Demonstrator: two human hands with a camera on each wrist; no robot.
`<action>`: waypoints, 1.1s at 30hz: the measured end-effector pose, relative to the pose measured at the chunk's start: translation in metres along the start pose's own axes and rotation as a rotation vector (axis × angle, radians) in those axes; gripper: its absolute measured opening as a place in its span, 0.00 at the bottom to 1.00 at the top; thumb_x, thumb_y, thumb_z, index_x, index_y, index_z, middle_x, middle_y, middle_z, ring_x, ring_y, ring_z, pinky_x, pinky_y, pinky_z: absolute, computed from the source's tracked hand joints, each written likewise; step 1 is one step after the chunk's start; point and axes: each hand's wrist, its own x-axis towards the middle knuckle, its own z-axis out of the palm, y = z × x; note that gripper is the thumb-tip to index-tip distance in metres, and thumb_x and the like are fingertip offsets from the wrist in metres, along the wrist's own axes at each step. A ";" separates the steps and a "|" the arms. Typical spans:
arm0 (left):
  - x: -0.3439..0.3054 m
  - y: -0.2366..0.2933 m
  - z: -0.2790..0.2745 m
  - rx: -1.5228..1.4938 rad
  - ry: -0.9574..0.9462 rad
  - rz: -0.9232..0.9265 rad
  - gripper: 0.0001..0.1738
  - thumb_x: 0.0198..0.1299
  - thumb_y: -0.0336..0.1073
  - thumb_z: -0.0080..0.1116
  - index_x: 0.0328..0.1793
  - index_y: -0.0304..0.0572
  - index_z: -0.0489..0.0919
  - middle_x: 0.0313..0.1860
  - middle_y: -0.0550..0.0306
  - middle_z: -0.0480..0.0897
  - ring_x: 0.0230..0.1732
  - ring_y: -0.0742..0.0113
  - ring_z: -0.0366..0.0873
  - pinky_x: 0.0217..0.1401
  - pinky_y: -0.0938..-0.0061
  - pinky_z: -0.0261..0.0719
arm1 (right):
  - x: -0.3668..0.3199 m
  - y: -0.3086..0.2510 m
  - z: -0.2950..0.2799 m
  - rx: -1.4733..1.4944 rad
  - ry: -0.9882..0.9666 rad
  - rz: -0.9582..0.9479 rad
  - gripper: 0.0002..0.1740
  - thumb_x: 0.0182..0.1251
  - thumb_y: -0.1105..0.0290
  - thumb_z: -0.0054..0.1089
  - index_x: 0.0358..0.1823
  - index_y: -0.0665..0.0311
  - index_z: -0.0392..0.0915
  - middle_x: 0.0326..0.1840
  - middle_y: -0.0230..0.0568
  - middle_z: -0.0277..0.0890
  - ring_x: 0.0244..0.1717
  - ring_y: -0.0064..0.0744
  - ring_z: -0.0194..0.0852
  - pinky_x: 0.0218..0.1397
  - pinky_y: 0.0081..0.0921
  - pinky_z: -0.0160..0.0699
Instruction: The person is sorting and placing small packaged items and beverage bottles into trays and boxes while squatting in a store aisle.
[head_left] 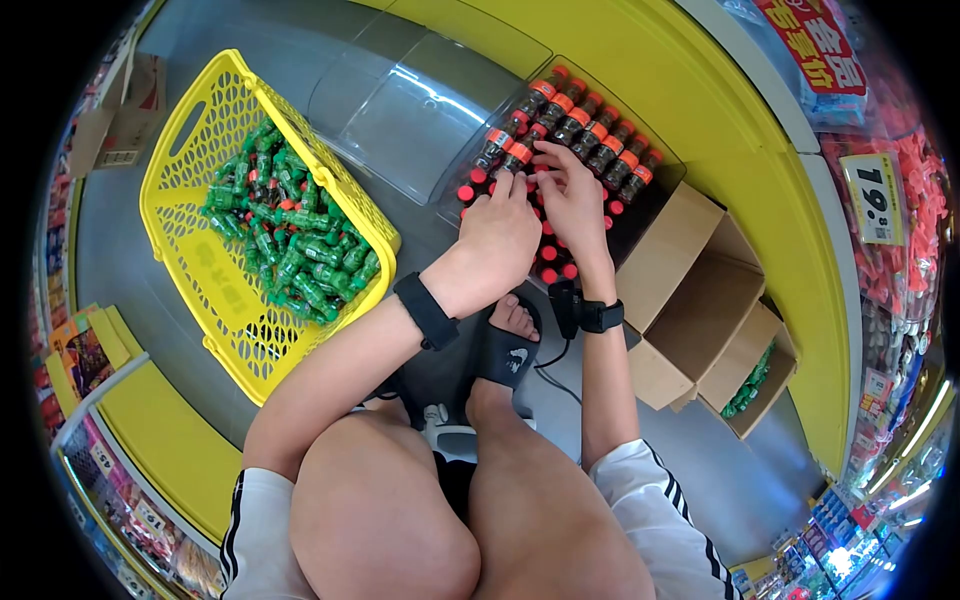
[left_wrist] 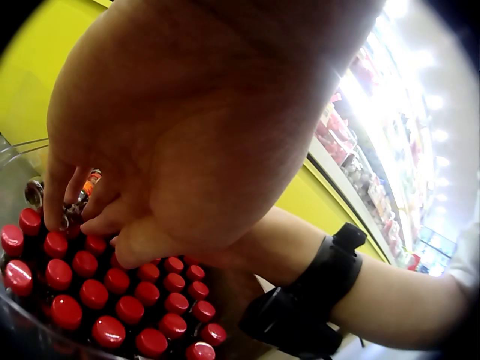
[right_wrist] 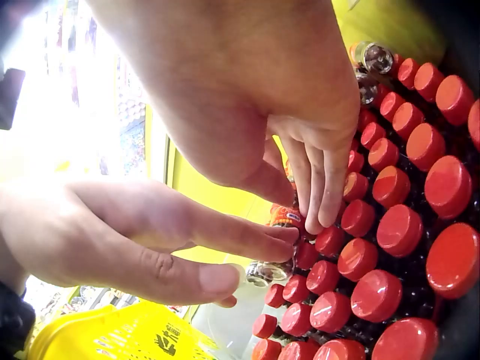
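Small dark bottles [head_left: 520,152] with red caps and orange labels fill a clear plastic bin [head_left: 655,222]. Some lie on their sides in rows at the far side, and others stand upright with their red caps [left_wrist: 94,293] facing up. My left hand [head_left: 500,235] reaches over the bin's near left part, fingers extended beside a lying bottle [right_wrist: 268,272]. Close to its right, my right hand [head_left: 572,205] points its fingers down onto the red caps, fingertips [right_wrist: 315,223] right at them. The hands overlap part of the bottles between them.
A yellow basket [head_left: 365,215] full of small green bottles [head_left: 300,245] stands at left. Open cardboard boxes [head_left: 690,300] sit at right, one containing green bottles. The clear lid [head_left: 400,110] lies at the back, beside a yellow shelf base [head_left: 720,90]. My sandalled foot [head_left: 512,335] is just below the bin.
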 end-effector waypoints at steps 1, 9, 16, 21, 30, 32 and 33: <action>0.000 0.000 0.001 0.008 0.012 0.009 0.29 0.53 0.29 0.64 0.62 0.14 0.82 0.76 0.28 0.74 0.75 0.38 0.70 0.65 0.59 0.87 | 0.000 0.001 0.001 0.024 0.017 -0.018 0.23 0.76 0.81 0.57 0.70 0.64 0.80 0.58 0.51 0.89 0.51 0.38 0.93 0.56 0.33 0.91; 0.000 0.000 0.000 -0.045 0.028 0.016 0.25 0.53 0.28 0.63 0.57 0.17 0.85 0.75 0.25 0.74 0.75 0.36 0.70 0.65 0.57 0.87 | -0.002 0.000 0.000 -0.004 0.041 -0.057 0.23 0.74 0.81 0.58 0.69 0.65 0.81 0.56 0.54 0.90 0.51 0.42 0.93 0.56 0.35 0.91; -0.003 -0.010 -0.023 -0.188 0.194 0.040 0.18 0.56 0.26 0.63 0.53 0.22 0.85 0.62 0.34 0.82 0.64 0.40 0.79 0.63 0.55 0.87 | -0.007 -0.019 -0.014 -0.158 -0.027 -0.122 0.23 0.73 0.78 0.63 0.68 0.62 0.83 0.59 0.44 0.87 0.52 0.34 0.88 0.56 0.32 0.87; -0.022 -0.021 -0.044 -0.270 0.440 0.017 0.14 0.61 0.24 0.61 0.52 0.27 0.82 0.49 0.40 0.85 0.52 0.42 0.85 0.58 0.54 0.88 | -0.023 -0.060 -0.021 -0.309 -0.052 -0.280 0.12 0.71 0.76 0.66 0.53 0.68 0.85 0.48 0.50 0.84 0.48 0.48 0.87 0.53 0.40 0.85; -0.096 -0.047 -0.086 -0.300 0.661 -0.059 0.09 0.63 0.23 0.61 0.48 0.32 0.83 0.43 0.42 0.83 0.52 0.42 0.84 0.55 0.51 0.86 | -0.048 -0.144 -0.012 -0.446 -0.302 -0.595 0.09 0.72 0.70 0.70 0.46 0.68 0.84 0.41 0.46 0.81 0.46 0.50 0.82 0.51 0.42 0.83; -0.112 -0.056 -0.090 -0.292 0.699 -0.090 0.08 0.63 0.23 0.61 0.48 0.32 0.83 0.43 0.42 0.83 0.52 0.41 0.84 0.56 0.51 0.86 | -0.052 -0.163 -0.004 -0.481 -0.349 -0.657 0.08 0.72 0.70 0.69 0.46 0.67 0.85 0.41 0.45 0.81 0.46 0.49 0.82 0.50 0.42 0.83; -0.121 -0.062 -0.091 -0.275 0.725 -0.110 0.08 0.63 0.24 0.61 0.47 0.33 0.82 0.43 0.43 0.83 0.52 0.41 0.84 0.56 0.51 0.86 | -0.053 -0.174 0.001 -0.506 -0.384 -0.712 0.08 0.72 0.70 0.69 0.46 0.67 0.85 0.40 0.44 0.80 0.45 0.49 0.82 0.49 0.42 0.83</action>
